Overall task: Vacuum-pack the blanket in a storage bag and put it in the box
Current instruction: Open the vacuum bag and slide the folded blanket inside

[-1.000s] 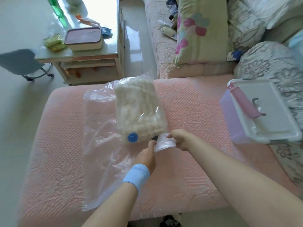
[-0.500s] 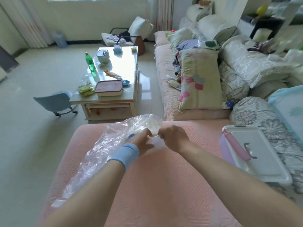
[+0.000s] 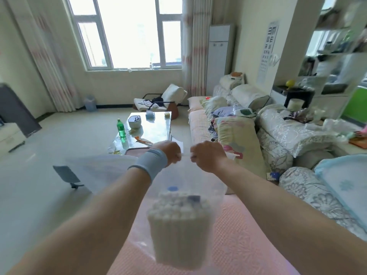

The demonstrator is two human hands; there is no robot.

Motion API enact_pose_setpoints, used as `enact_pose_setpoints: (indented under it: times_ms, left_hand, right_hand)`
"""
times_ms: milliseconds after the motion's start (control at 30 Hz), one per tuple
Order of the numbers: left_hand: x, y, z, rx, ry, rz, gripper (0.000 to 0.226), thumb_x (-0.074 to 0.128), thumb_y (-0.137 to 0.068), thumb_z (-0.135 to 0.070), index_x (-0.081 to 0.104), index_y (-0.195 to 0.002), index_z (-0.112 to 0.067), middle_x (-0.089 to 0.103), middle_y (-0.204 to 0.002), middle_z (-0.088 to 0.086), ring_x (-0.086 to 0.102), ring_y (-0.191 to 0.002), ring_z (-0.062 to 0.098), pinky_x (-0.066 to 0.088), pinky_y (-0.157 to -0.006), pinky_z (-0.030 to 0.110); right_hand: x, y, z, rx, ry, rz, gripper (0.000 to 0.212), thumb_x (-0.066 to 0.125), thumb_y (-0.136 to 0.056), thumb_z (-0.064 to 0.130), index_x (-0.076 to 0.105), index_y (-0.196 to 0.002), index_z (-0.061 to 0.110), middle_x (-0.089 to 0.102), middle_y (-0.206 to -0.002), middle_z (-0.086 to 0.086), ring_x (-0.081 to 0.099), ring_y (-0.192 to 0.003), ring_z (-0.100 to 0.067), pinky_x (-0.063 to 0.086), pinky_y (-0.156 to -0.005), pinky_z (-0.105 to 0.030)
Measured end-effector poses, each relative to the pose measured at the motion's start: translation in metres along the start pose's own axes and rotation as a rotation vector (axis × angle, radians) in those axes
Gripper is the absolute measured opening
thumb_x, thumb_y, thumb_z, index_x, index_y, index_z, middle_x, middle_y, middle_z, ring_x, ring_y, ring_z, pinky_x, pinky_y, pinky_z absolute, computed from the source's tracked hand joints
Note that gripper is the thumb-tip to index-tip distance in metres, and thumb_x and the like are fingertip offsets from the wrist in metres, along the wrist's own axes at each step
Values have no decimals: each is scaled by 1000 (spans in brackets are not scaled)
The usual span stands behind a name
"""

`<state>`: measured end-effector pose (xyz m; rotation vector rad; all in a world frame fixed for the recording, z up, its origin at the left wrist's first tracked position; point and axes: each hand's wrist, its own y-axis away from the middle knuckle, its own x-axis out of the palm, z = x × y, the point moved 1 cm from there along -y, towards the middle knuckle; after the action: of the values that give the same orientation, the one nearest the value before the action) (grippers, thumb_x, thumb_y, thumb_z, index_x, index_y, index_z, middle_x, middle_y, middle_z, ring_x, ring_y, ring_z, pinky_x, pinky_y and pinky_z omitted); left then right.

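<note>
A clear plastic storage bag (image 3: 111, 171) hangs in the air in front of me, held up by its top edge. My left hand (image 3: 169, 150), with a blue wristband, and my right hand (image 3: 205, 155) pinch that edge close together. Inside, the folded cream blanket (image 3: 178, 229) has slid to the bag's bottom and hangs over the pink cushion (image 3: 238, 245). A blue valve (image 3: 172, 188) shows on the bag above the blanket. The box is out of view.
A glass coffee table (image 3: 156, 126) with a green bottle (image 3: 121, 129) stands beyond the cushion. A sofa piled with pillows and bedding (image 3: 238, 139) runs along the right. A small grey chair (image 3: 66, 174) sits on the floor at left.
Both hands have lifted the bag off the cushion and raised it high. The blanket now hangs at the bag's bottom. The view has tilted up and the white-lidded box has left the frame.
</note>
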<state>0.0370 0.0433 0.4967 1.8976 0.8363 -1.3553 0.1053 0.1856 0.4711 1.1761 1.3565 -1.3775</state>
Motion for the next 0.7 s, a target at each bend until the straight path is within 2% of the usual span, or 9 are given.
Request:
enact_pose_setpoints:
  times_ms: [100, 167, 233, 333, 367, 433, 500, 600, 700]
  left_hand:
    - [-4, 9, 23, -42, -101, 100, 33, 75, -81, -30, 68, -111, -20, 69, -109, 0, 67, -99, 21, 52, -87, 28]
    - [-5, 20, 44, -180, -41, 285, 20, 65, -89, -23, 67, -106, -13, 67, -118, 6, 63, -111, 26, 51, -91, 32]
    - [-12, 31, 51, -167, 0, 406, 21, 49, -93, -5, 68, -90, -13, 69, -107, 7, 67, -104, 29, 56, -75, 30]
    - [-20, 41, 38, -146, 55, 385, 30, 48, -89, 5, 71, -95, -14, 71, -92, 8, 71, -93, 33, 55, -66, 30]
    - [-20, 40, 31, -135, 80, 381, 30, 47, -89, 6, 71, -99, -10, 71, -87, 7, 71, -92, 34, 55, -66, 30]
    - [-19, 37, 18, -153, 141, 339, 24, 50, -89, 3, 70, -98, -6, 69, -83, 7, 71, -93, 32, 56, -70, 32]
    - [-25, 40, 17, -145, 47, 315, 18, 61, -90, -11, 69, -105, -9, 70, -94, 7, 70, -94, 27, 55, -66, 25]
    - [-41, 52, 48, -177, -374, 350, 48, 73, -84, -36, 62, -125, -13, 66, -119, 4, 64, -100, 24, 51, -85, 28]
    - [-48, 61, 68, -388, -202, 614, 35, 48, -99, -16, 58, -131, -7, 61, -132, 11, 61, -111, 37, 44, -104, 41]
  right_hand:
    - [-17, -4, -9, 108, -38, 74, 15, 54, -91, 30, 60, -80, 22, 68, -99, -5, 65, -96, -29, 48, -73, -32]
    - [-20, 0, -12, 156, -42, 122, 18, 49, -90, 29, 63, -84, 19, 67, -100, -5, 65, -94, -29, 48, -71, -31]
    - [-26, 5, -5, 166, 10, 196, 17, 48, -88, 25, 63, -94, 20, 65, -108, -5, 63, -100, -29, 42, -64, -30]
    - [-32, 9, 21, 75, 14, 292, 37, 59, -82, 28, 62, -118, 26, 62, -119, 2, 59, -112, -22, 44, -81, -32]
    - [-31, 9, 30, 47, -69, 278, 37, 64, -80, 33, 64, -117, 29, 65, -115, 6, 61, -108, -18, 46, -86, -31]
    - [-33, 8, 42, 52, -257, 245, 13, 65, -81, 33, 72, -91, 27, 72, -89, 11, 69, -84, -9, 55, -78, -27]
    - [-36, 6, 38, 79, -318, 272, 13, 63, -83, 24, 70, -72, 24, 74, -73, 13, 71, -64, -2, 60, -71, -26]
    - [-34, 12, 24, 125, -270, 404, 12, 62, -85, 22, 74, -81, 20, 76, -77, 14, 72, -67, -1, 61, -76, -27]
    - [-26, 16, 17, 181, -136, 513, 22, 57, -87, 25, 73, -101, 19, 76, -102, 6, 72, -91, -10, 57, -83, -27]
